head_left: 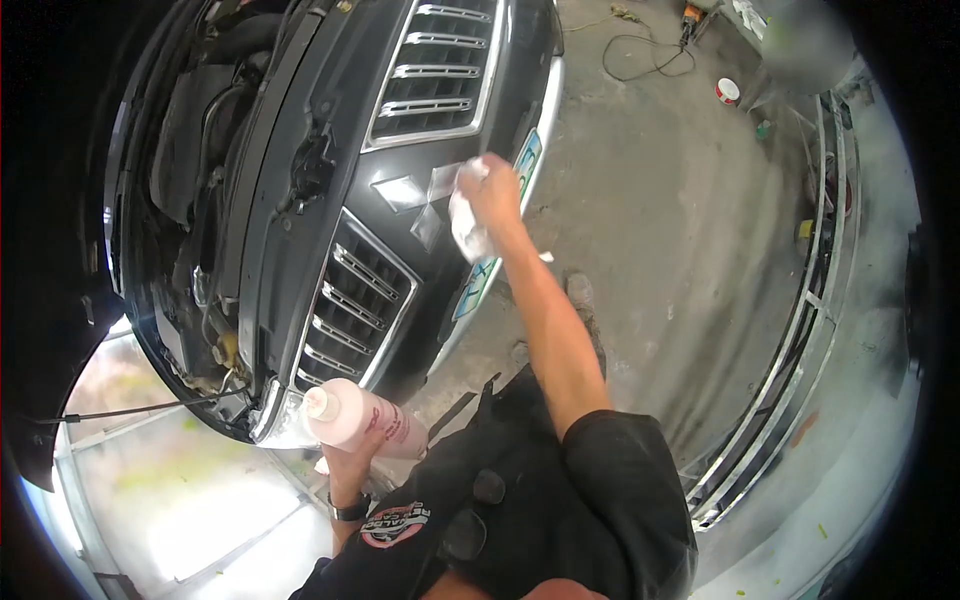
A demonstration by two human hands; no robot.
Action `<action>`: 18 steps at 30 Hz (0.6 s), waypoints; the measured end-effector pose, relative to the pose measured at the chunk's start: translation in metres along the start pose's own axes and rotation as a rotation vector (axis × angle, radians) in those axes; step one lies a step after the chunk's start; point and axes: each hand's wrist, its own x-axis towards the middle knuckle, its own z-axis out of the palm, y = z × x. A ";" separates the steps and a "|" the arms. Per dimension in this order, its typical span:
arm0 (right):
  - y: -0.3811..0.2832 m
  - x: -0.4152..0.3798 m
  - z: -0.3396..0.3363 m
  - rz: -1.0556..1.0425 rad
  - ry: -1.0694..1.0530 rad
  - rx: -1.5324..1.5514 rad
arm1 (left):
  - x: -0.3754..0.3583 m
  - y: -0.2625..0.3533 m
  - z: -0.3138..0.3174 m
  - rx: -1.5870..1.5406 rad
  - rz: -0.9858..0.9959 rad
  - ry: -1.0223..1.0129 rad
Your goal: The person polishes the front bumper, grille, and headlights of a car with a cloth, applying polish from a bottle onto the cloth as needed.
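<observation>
the step in hand looks like wiping down the nose of the dark grey car [330,180], whose bonnet stands open over the engine bay. the right hand [492,190] presses a crumpled white cloth [466,225] against the front edge of the car, just beside the chrome three-diamond emblem [415,200] that sits between the two chrome-barred grilles and just above the number plate [500,240]. its grip is closed around the cloth, fingers bunched over the wad. the right arm is stretched out nearly straight from the shoulder, wrist bent down toward the bumper.

the left hand [345,462] is held back near the chest, at the lower corner of the car's front, its grip wrapped round the body of a pale pink plastic squeeze bottle [365,420] with a white nozzle, tilted with the nozzle toward the car. a black wristwatch [350,510] sits on that wrist.

the next move likely calls for steady pressure on the cloth around the emblem's edges and the grille bars.
</observation>
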 end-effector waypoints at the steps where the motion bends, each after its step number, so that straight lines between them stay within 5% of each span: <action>1: 0.003 -0.013 0.003 -0.117 0.031 -0.113 | 0.002 -0.001 0.002 -0.004 0.032 -0.002; 4: 0.014 -0.028 -0.005 0.111 -0.269 0.001 | 0.001 0.000 -0.002 0.092 0.002 -0.039; 10: 0.028 -0.063 0.002 0.163 0.041 0.495 | 0.001 0.008 -0.002 0.084 0.008 -0.037; 15: 0.020 -0.092 0.013 0.116 -0.103 0.286 | -0.003 -0.001 -0.009 0.123 0.019 -0.026; 18: 0.017 -0.123 0.036 0.054 0.017 0.254 | -0.005 -0.010 -0.015 0.126 0.023 -0.024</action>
